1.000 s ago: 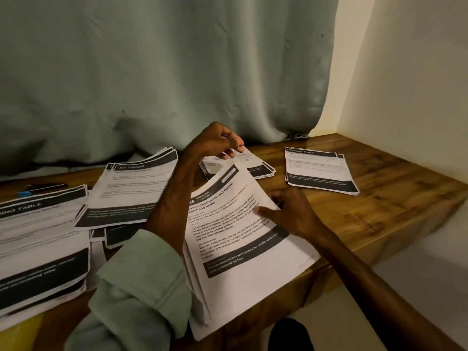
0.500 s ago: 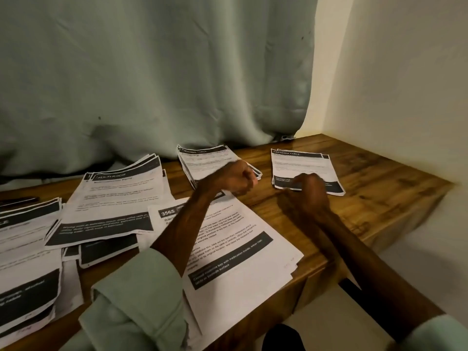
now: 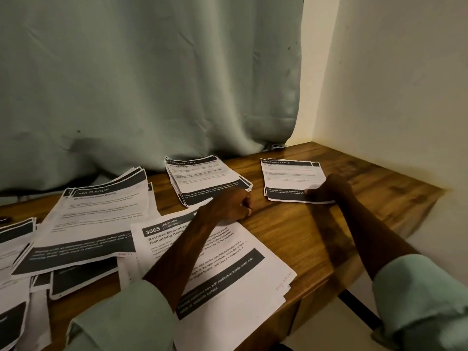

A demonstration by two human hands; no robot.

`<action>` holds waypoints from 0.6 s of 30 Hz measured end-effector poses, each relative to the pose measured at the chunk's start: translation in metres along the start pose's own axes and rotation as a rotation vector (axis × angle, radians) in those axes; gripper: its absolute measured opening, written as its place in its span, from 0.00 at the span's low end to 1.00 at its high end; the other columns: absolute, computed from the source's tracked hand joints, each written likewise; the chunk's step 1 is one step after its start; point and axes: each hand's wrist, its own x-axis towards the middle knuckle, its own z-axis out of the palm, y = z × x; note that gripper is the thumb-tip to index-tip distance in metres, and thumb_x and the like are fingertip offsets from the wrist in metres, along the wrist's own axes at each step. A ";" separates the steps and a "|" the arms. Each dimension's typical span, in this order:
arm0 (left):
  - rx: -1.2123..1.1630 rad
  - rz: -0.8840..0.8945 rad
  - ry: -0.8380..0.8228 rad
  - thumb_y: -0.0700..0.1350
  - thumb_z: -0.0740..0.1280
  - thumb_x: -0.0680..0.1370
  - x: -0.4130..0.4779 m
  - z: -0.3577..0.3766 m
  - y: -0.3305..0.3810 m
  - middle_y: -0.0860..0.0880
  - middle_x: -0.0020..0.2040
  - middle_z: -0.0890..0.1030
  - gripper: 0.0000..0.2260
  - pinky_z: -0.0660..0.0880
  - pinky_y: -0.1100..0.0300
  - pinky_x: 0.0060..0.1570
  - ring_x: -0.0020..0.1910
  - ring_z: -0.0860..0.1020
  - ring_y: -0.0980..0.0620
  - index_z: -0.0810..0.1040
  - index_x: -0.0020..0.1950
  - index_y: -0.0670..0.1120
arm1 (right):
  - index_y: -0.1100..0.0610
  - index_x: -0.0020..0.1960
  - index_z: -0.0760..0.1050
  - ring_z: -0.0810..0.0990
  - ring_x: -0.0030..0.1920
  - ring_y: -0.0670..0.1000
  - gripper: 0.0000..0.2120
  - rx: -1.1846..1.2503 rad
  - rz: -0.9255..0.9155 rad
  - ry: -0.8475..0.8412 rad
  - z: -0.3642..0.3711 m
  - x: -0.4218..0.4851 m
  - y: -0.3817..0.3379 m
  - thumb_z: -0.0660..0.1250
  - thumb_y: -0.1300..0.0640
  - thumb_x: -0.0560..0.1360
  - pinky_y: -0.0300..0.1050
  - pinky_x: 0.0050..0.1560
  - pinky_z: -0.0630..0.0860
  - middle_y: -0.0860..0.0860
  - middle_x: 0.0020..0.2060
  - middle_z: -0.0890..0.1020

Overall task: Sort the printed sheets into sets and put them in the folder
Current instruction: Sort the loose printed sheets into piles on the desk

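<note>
One view only: a wide-angle camera on the person's head, looking forward and down over the table point(image 3: 316, 231) from its near edge. It faces the curtain point(image 3: 152, 79) at the far side, with the wall point(image 3: 392, 84) on the right. It sits close — both sleeves point(image 3: 121, 317) enter at the bottom, and the near sheets point(image 3: 228, 274) fill the lower frame.

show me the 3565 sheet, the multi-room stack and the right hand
3565 sheet point(image 3: 228, 274), head view, on its lower dark band
multi-room stack point(image 3: 101, 219), head view, on the top sheet's white text area
right hand point(image 3: 330, 188), head view, on its back, pinching the dressing table sheets point(image 3: 291, 176)
</note>
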 end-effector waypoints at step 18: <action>-0.609 -0.178 0.177 0.55 0.65 0.83 0.001 -0.008 0.010 0.45 0.48 0.84 0.18 0.76 0.60 0.48 0.45 0.81 0.51 0.83 0.56 0.40 | 0.62 0.66 0.77 0.84 0.54 0.58 0.19 1.193 -0.109 0.237 -0.022 -0.123 -0.033 0.73 0.58 0.77 0.48 0.46 0.82 0.58 0.58 0.83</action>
